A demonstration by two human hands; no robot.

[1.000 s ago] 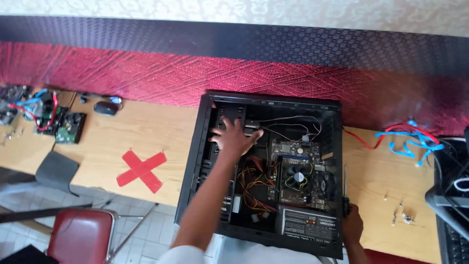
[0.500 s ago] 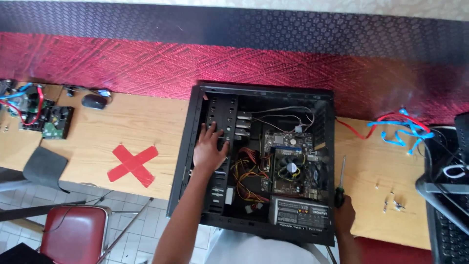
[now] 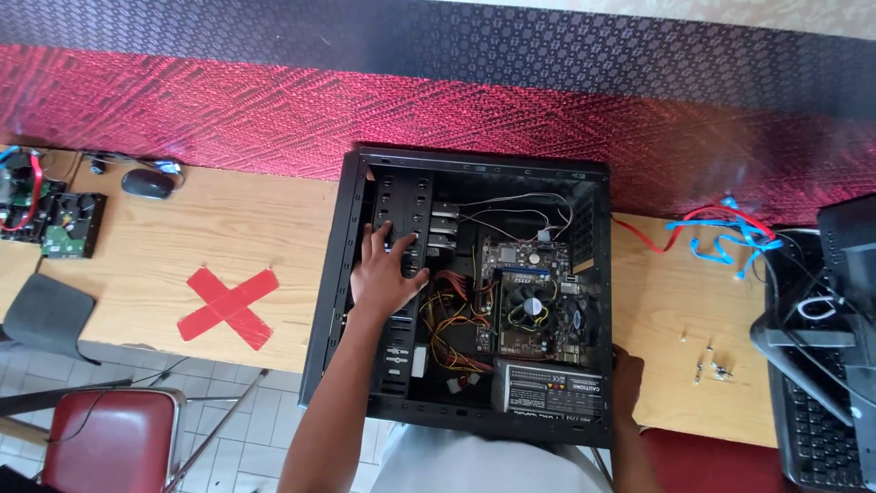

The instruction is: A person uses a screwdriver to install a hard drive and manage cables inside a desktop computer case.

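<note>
My left hand (image 3: 383, 274) lies open, flat on the drive cage (image 3: 401, 219); my right hand (image 3: 627, 374) grips the case's (image 3: 474, 162) near right corner.

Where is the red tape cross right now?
In the head view, the red tape cross lies flat on the wooden table, left of the open black computer case and of the left hand inside it.

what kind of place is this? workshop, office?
Likely a computer repair bench or training room. An open desktop case lies flat on a wooden table, the left hand inside it; loose hard drives, cables and screws lie around.
</note>
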